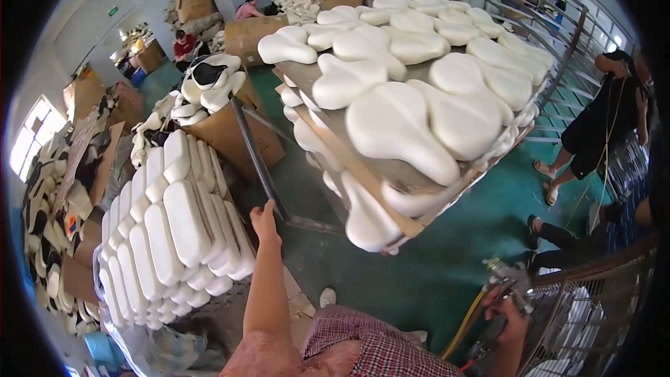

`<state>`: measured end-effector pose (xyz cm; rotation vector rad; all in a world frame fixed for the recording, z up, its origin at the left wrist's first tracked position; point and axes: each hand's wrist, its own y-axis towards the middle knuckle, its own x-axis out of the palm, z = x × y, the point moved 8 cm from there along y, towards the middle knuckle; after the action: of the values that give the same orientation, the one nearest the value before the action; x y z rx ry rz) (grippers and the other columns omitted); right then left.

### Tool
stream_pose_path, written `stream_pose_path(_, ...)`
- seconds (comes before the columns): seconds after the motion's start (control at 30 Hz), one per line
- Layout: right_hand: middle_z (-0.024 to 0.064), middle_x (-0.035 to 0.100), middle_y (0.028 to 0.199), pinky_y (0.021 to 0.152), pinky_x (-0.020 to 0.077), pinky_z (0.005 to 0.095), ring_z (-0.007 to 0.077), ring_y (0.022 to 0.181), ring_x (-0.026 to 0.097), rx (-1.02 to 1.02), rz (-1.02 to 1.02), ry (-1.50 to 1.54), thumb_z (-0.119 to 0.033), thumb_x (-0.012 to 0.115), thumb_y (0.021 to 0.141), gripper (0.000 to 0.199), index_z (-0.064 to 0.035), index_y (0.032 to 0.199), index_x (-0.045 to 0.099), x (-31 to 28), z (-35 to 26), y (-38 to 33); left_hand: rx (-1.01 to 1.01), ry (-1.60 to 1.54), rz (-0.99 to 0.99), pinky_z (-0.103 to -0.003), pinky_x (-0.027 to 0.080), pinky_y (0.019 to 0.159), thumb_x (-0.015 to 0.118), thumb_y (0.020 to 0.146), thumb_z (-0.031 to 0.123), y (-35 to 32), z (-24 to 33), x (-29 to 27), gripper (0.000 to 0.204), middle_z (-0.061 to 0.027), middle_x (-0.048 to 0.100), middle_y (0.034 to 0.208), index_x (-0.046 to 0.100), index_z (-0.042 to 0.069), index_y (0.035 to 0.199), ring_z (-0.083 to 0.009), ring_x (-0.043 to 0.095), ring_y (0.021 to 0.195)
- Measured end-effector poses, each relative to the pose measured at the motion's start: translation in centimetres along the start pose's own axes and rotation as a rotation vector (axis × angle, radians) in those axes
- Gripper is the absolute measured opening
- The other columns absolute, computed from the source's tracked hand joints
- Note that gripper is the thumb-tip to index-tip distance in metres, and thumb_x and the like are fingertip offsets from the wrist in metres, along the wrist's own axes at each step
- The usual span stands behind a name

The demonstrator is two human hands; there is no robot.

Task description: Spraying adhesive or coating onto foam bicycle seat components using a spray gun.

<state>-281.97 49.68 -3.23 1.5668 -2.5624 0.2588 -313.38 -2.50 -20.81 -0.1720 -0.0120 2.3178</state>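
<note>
Your left grip is wrapped around a dark metal frame near its lower bend, arm stretched forward, while your right grip is closed on a spray gun low beside your body at the lower right. The green floor spreads out below. The largest thing on it is the tiered load ahead of you: smooth white pieces lie close together on its top board, each one rounded, many broad at one end and narrowing to a blunt nose, and more of them show in the layers underneath, mostly by their rims. To your left stands a smaller stack of long white pads, plump and round-ended, packed side by side in rows. Just behind it, a brown cardboard box is heaped with more white shapes. The frame you hold comes next in size, slim and straight-sided, running beside the load's left side and bending toward its near corner; you cannot tell where it is fixed. A thin yellow hose rises from the lower edge toward your right grip. Smallest is the spray gun, its body silvery metal, its front end yellowish, with your fingers covering part of it.
</note>
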Motion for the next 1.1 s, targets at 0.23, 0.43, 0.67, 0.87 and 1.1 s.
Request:
stream_pose_path(0.23, 0.0097, 0.06, 0.088, 0.052, 0.0456, 0.0259, 0.0174, 0.075, 0.06, 0.293, 0.127, -0.074, -0.023, 0.06, 0.084, 0.04, -0.0006, 0.115, 0.05, 12.9, 9.0, -2.7, -0.925, -0.53, -0.708, -0.032, 0.044, 0.048, 0.063, 0.079, 0.011, -1.0, -4.3, 9.6, 0.012, -0.0055, 0.051, 0.062, 0.052, 0.006, 0.076, -0.0194, 0.048, 0.05)
stream_pose_path(0.43, 0.0092, 0.061, 0.088, 0.053, 0.0488, 0.0273, 0.0169, 0.075, 0.061, 0.29, 0.093, -0.169, -0.018, 0.06, 0.085, 0.034, -0.0006, 0.113, 0.052, 17.1, 11.0, -3.4, -0.928, -0.528, -0.745, -0.034, 0.044, 0.05, 0.059, 0.076, 0.003, -0.6, -5.0, 8.8, 0.008, -0.0083, 0.049, 0.064, 0.05, 0.003, 0.074, -0.0209, 0.049, 0.052)
stream_pose_path(0.67, 0.0064, 0.06, 0.088, 0.051, 0.0459, 0.024, 0.0138, 0.075, 0.058, 0.295, 0.08, -0.228, -0.02, 0.068, 0.079, 0.06, 0.0004, 0.128, 0.041, 19.2, 11.1, -5.5, -0.913, -0.49, -0.757, -0.036, 0.044, 0.051, 0.057, 0.076, 0.003, -2.1, -4.1, 4.6, 0.008, -0.0095, 0.049, 0.064, 0.049, 0.002, 0.073, -0.0223, 0.05, 0.053)
stream_pose_path(0.87, 0.0064, 0.06, 0.09, 0.055, 0.0455, 0.0227, 0.0115, 0.076, 0.057, 0.356, -0.002, -0.234, -0.022, 0.07, 0.076, 0.067, 0.0022, 0.13, 0.038, 20.3, 8.9, -7.1, -0.912, -0.449, -0.75, -0.034, 0.044, 0.053, 0.056, 0.076, 0.007, -0.7, -5.7, -3.2, 0.01, -0.0067, 0.047, 0.061, 0.049, 0.005, 0.07, -0.019, 0.047, 0.051)
stream_pose_path(1.1, 0.012, 0.06, 0.096, 0.06, 0.0466, 0.0244, 0.0167, 0.083, 0.059, 0.313, -0.165, -0.146, -0.018, 0.07, 0.076, 0.069, 0.0035, 0.132, 0.036, 18.8, 5.2, -8.5, -0.923, -0.35, -0.603, -0.028, 0.041, 0.045, 0.059, 0.076, 0.008, 3.7, -7.5, -12.3, 0.012, -0.0041, 0.048, 0.057, 0.049, 0.007, 0.071, -0.0157, 0.046, 0.048)
